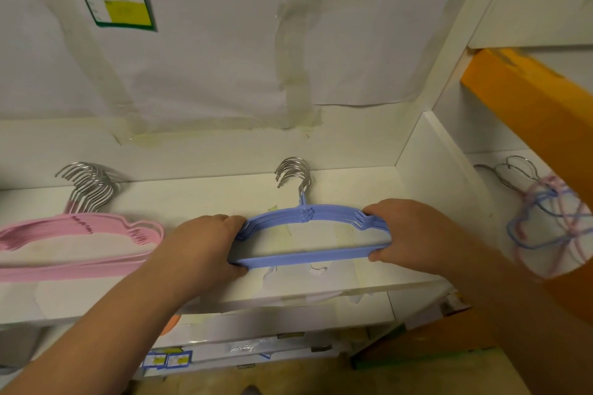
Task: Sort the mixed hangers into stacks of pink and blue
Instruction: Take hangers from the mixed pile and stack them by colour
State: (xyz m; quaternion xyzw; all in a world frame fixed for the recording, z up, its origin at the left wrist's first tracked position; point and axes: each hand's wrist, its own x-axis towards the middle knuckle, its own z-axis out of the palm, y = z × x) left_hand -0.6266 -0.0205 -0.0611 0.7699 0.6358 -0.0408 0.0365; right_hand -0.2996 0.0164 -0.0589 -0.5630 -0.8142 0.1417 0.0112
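- Head view looks down on a white shelf [205,292] with a white back wall behind it.
- The stack of blue hangers [308,258] lies flat on the shelf at centre, its bunched metal hooks [293,171] pointing toward the back wall.
- The left hand [202,250] grips the left end of the blue stack: fingers curl over the upper arm of the hangers and the thumb tucks under the bottom bar, so the hand is clamped on that end.
- The right hand [414,231] grips the right end the same way, fingers wrapped over the shoulder notch and thumb pressed on the bottom bar (both hands hold the 1 stack between them).
- The stack of pink hangers [73,247] lies flat on the same shelf to the left, just beside the left hand but apart from the blue stack; its metal hooks fan out toward the back wall.
- A divider panel [430,167] closes the shelf on the right.
- Beyond the divider, in the next compartment, a tangle of mixed pink and blue hangers [552,218] lies loosely piled, partly hidden by an orange beam [545,112] that crosses the right edge.
- Sheets of white paper [224,42] are taped to the back wall with broad clear tape, and a green-bordered label [117,6] with a yellow patch sits at upper left; its print is too small to read.
- Below the shelf front, small blue-edged labels [168,359] show on a lower board.
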